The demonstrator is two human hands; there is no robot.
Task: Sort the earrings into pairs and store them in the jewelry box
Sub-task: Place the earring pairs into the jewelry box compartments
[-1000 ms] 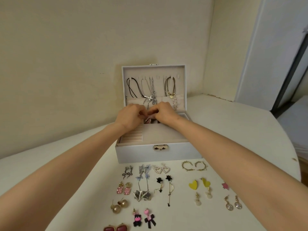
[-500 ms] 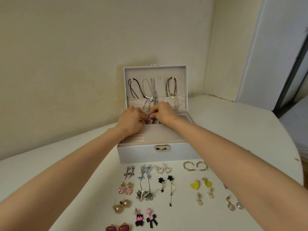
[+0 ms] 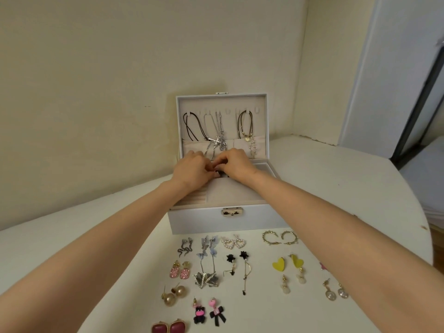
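The white jewelry box stands open on the table, with necklaces hanging inside its raised lid. My left hand and my right hand meet over the back of the box's tray. Their curled fingertips pinch a small earring between them, mostly hidden by the fingers. In front of the box, earrings lie in pairs: snakes, blue butterfly drops, pearl hearts, gold hoops, black flowers, yellow hearts.
More pairs lie nearer to me: pink sparkly ones, gold balls, pink-and-black figures, maroon squares and crystal drops. My right forearm partly covers a pink star. The table's rounded edge is at the right.
Both hands stay together over the box and have sunk slightly lower into the tray. The earring between the fingers is more covered now.
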